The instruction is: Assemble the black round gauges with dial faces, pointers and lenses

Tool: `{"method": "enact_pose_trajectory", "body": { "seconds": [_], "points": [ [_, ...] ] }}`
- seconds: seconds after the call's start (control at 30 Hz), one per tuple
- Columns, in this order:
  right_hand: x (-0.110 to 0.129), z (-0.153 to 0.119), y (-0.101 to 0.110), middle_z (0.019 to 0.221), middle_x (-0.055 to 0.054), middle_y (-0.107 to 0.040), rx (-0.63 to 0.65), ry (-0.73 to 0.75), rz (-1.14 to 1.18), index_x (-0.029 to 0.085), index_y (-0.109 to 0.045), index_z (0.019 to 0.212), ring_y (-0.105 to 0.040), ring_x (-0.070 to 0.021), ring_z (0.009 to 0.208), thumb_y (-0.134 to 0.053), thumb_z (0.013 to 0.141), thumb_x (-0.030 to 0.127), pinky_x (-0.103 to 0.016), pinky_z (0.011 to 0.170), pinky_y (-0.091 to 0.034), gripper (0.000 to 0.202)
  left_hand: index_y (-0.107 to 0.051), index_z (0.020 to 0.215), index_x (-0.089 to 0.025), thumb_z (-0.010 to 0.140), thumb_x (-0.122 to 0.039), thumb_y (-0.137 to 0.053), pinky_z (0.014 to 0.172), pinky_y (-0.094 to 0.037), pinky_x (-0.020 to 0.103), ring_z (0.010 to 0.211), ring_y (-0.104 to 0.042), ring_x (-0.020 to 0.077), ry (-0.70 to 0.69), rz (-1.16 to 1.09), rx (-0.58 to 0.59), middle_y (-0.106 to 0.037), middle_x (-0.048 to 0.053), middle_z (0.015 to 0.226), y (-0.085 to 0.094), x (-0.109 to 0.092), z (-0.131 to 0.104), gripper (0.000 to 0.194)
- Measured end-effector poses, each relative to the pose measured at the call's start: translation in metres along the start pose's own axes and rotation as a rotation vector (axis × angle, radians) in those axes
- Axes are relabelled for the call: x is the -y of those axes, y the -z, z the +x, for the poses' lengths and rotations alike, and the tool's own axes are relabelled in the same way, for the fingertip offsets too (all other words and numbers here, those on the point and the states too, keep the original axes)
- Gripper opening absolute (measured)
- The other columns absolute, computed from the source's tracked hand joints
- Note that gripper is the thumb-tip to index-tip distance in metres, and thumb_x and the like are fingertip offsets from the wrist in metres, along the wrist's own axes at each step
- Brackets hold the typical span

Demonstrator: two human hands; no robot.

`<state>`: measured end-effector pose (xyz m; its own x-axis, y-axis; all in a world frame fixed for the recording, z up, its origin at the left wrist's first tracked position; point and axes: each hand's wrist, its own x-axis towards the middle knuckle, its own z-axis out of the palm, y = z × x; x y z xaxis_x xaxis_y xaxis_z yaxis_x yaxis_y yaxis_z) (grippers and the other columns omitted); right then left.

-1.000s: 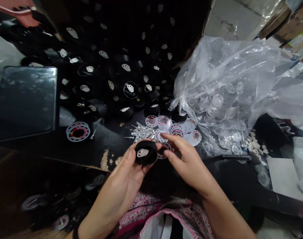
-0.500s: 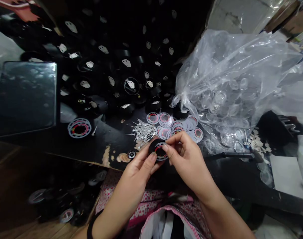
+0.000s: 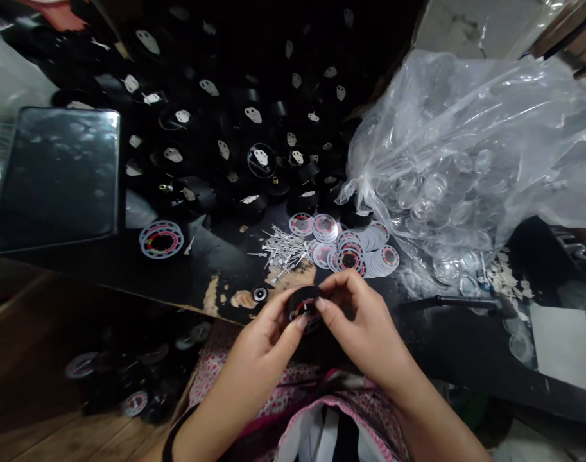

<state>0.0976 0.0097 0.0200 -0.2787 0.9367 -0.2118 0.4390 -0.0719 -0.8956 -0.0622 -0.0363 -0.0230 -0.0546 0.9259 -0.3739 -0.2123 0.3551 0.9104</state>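
Between my two hands is a round black gauge (image 3: pixel 302 302) with a printed red and white dial, tilted toward me. My left hand (image 3: pixel 268 340) wraps its left side, thumb on the dial's lower edge. From the right, my right hand (image 3: pixel 357 314) grips the rim, its thumb resting at the dial's upper right. Just beyond lie a pile of white pointer needles (image 3: pixel 285 250) and overlapping printed dial discs (image 3: pixel 349 260). A small round black-and-white part (image 3: pixel 259 294) rests left of the gauge.
Many black gauge housings (image 3: pixel 261 160) with white tabs fill the back. A clear plastic bag (image 3: pixel 432 167) of transparent lenses stands right, near a black-handled tool (image 3: pixel 466 301). At left are a dark tray (image 3: pixel 56 179) and two dials (image 3: pixel 161 240). More gauges (image 3: pixel 135 403) sit below the table edge.
The gauge has tipped and dropped slightly lower, with both hands still on it. My right thumb has shifted toward the rim. The whole view has shifted a little.
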Motion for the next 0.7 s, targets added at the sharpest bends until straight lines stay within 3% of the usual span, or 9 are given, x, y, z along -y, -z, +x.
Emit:
{"method": "enact_pose_trajectory", "body": {
  "seconds": [0.1, 0.17, 0.27, 0.33, 0.53, 0.7],
  "points": [
    [0.002, 0.011, 0.0, 0.092, -0.002, -0.071, 0.094, 0.154, -0.226, 0.021, -0.063, 0.101, -0.064, -0.0166, 0.083, -0.056, 0.095, 0.023, -0.03, 0.075, -0.048, 0.009, -0.073, 0.117, -0.03, 0.086, -0.04, -0.072, 0.105, -0.05, 0.038, 0.119, -0.066, 0.0269, -0.013, 0.06, -0.076, -0.075, 0.003, 0.12, 0.02, 0.006, -0.005, 0.032],
    [0.005, 0.026, -0.001, 0.095, -0.006, -0.072, 0.066, 0.257, -0.531, 0.019, -0.066, 0.099, -0.064, -0.0226, 0.092, -0.054, 0.096, 0.02, -0.038, 0.083, -0.046, 0.012, -0.07, 0.121, -0.031, 0.088, -0.04, -0.07, 0.099, -0.053, 0.032, 0.119, -0.065, 0.025, 0.01, -0.011, -0.117, -0.074, 0.002, 0.123, 0.03, 0.007, -0.007, 0.034],
    [0.009, 0.052, -0.005, 0.1, -0.013, -0.072, 0.015, 0.343, -0.957, 0.016, -0.067, 0.1, -0.061, -0.0311, 0.098, -0.053, 0.096, 0.017, -0.045, 0.084, -0.041, 0.015, -0.072, 0.115, -0.03, 0.086, -0.037, -0.074, 0.083, -0.058, 0.024, 0.111, -0.068, 0.0223, 0.05, -0.182, -0.15, -0.076, 0.001, 0.118, 0.031, 0.004, -0.006, 0.03],
    [0.011, 0.064, -0.009, 0.101, -0.015, -0.072, 0.048, 0.389, -1.09, 0.015, -0.067, 0.101, -0.06, -0.0326, 0.099, -0.051, 0.097, 0.018, -0.044, 0.081, -0.04, 0.017, -0.073, 0.105, -0.029, 0.082, -0.033, -0.079, 0.078, -0.059, 0.022, 0.104, -0.071, 0.02, 0.071, -0.291, -0.193, -0.077, 0.0, 0.11, 0.027, 0.0, -0.005, 0.024],
    [0.01, 0.077, -0.015, 0.096, -0.015, -0.072, 0.09, 0.443, -1.152, 0.013, -0.067, 0.098, -0.061, -0.0312, 0.094, -0.049, 0.097, 0.02, -0.044, 0.082, -0.038, 0.019, -0.072, 0.102, -0.026, 0.079, -0.027, -0.08, 0.094, -0.06, 0.036, 0.106, -0.073, 0.0234, 0.098, -0.507, -0.251, -0.079, 0.002, 0.106, 0.022, -0.009, -0.003, 0.024],
    [0.013, 0.067, -0.017, 0.092, -0.012, -0.073, 0.06, 0.446, -1.037, 0.015, -0.067, 0.092, -0.061, -0.0276, 0.092, -0.051, 0.097, 0.023, -0.041, 0.084, -0.038, 0.019, -0.072, 0.107, -0.026, 0.091, -0.027, -0.067, 0.109, -0.05, 0.039, 0.119, -0.068, 0.0228, -0.03, -0.578, -0.207, -0.078, 0.002, 0.111, 0.017, -0.011, 0.004, 0.016]
  ]
}}
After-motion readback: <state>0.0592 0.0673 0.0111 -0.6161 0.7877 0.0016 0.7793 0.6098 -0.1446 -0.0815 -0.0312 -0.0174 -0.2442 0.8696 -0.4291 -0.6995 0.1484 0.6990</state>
